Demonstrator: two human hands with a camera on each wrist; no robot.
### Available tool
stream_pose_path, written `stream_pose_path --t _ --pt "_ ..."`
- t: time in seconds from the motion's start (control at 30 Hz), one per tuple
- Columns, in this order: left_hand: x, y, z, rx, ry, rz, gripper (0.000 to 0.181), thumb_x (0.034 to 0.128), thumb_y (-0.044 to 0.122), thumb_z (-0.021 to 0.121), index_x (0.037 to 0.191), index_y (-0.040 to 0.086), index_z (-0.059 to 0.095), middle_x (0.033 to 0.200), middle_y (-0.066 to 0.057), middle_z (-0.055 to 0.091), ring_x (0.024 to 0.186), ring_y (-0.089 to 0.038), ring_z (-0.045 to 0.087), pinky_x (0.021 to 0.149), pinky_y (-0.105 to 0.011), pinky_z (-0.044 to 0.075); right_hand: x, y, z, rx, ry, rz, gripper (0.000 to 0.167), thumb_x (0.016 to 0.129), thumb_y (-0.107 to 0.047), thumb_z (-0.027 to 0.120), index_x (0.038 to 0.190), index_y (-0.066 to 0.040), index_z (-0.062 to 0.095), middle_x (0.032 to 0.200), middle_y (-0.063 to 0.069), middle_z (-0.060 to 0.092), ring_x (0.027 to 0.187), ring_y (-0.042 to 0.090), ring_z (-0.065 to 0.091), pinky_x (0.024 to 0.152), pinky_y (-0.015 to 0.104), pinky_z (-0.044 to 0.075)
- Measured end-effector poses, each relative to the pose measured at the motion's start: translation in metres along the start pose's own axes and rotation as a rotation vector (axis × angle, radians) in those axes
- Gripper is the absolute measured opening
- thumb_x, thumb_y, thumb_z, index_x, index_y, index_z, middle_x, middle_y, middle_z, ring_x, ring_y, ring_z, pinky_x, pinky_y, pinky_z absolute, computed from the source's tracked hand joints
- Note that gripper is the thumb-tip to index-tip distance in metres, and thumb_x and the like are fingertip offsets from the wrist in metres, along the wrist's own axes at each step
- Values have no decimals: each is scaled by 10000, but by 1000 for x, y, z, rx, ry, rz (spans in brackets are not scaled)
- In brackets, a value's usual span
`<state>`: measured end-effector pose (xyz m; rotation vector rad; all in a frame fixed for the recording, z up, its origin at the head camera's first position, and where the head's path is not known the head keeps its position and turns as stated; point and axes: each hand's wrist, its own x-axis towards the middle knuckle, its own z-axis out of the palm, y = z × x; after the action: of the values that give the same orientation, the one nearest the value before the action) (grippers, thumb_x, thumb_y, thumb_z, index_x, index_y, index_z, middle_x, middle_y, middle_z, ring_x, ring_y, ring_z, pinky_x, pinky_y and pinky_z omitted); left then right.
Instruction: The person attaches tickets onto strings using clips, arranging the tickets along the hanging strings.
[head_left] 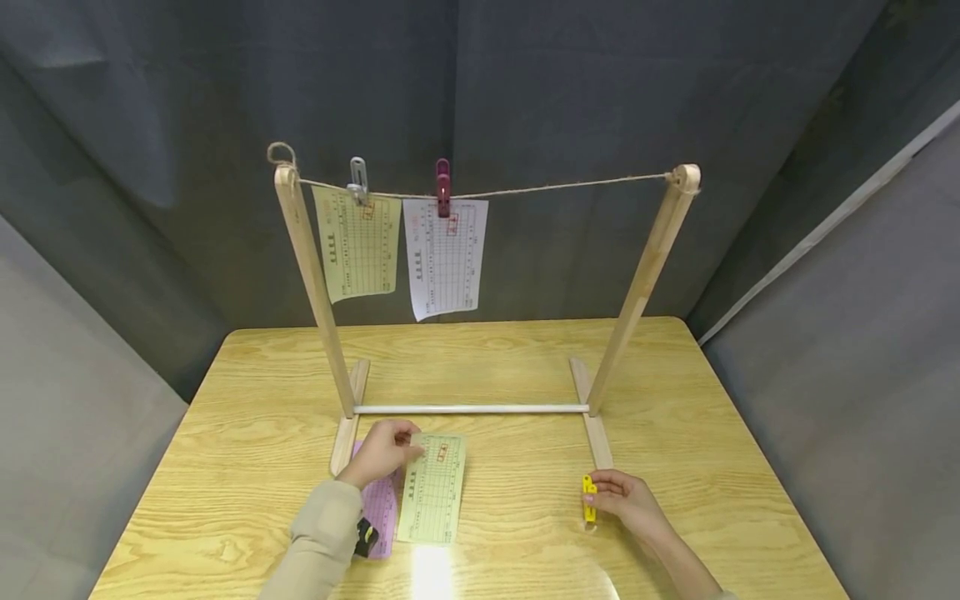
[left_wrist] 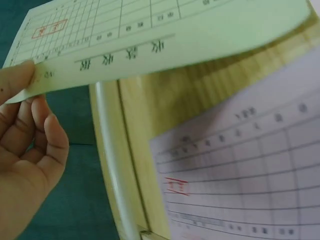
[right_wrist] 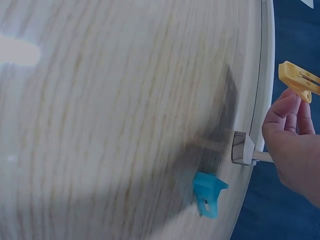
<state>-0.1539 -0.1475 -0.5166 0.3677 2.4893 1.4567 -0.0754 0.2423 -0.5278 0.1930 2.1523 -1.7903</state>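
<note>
My left hand (head_left: 382,454) pinches a pale green receipt sheet (head_left: 435,500) at its upper left corner, between thumb and fingers. In the left wrist view, the green sheet (left_wrist: 135,45) is lifted above a purple receipt sheet (left_wrist: 240,165). That purple sheet (head_left: 381,510) lies on the table, partly hidden under my left forearm. At the right, my right hand (head_left: 628,504) holds a yellow clothespin (head_left: 589,498) in its fingertips. The right wrist view shows the yellow clothespin (right_wrist: 300,80) above the fingers, cut off by the frame edge.
A wooden stand (head_left: 645,275) carries a string (head_left: 555,185). From it hang a yellowish sheet (head_left: 360,250) under a grey clothespin (head_left: 359,179) and a white sheet (head_left: 446,267) under a dark red one (head_left: 443,187). A blue clothespin (right_wrist: 207,194) lies on the table in the right wrist view.
</note>
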Motion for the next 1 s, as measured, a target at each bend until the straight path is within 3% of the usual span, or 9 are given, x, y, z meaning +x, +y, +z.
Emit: stream_pose_path --t 0.2,0.47,0.7,0.83,1.0 --pt "0 17 -2 -63 6 -4 117 758 63 715 855 32 658 697 -6 522 626 -130 459 555 -239 412 1 -7 0 39 -3 -18 458 786 -19 671 1144 167 454 935 88 557 807 116 555 719 214 482" --pt "5 43 -8 -191 55 -24 170 741 58 736 863 -16 644 737 -26 566 657 -120 496 580 -223 441 -1 -28 -2 -4 12 -46 448 785 -31 666 1137 151 459 991 133 536 862 154 534 736 207 474" --pt "8 65 -13 -221 81 39 123 756 53 721 828 -21 653 752 -29 601 669 -131 531 603 -242 460 0 -47 -5 4 0 -53 445 795 -33 664 1153 135 460 1006 131 542 885 167 538 762 224 472" --pt "12 77 -16 -221 90 80 82 772 56 703 825 4 669 755 -28 615 671 -147 542 612 -248 457 0 -64 -7 1 10 -101 429 792 -24 668 1140 140 478 969 108 563 851 142 550 734 238 484" --pt "15 96 -17 -242 108 105 80 792 47 681 852 -4 662 760 -28 624 670 -145 548 603 -243 462 -1 -87 -9 -13 3 -218 398 792 13 654 1114 170 481 930 73 576 819 105 561 713 224 488"
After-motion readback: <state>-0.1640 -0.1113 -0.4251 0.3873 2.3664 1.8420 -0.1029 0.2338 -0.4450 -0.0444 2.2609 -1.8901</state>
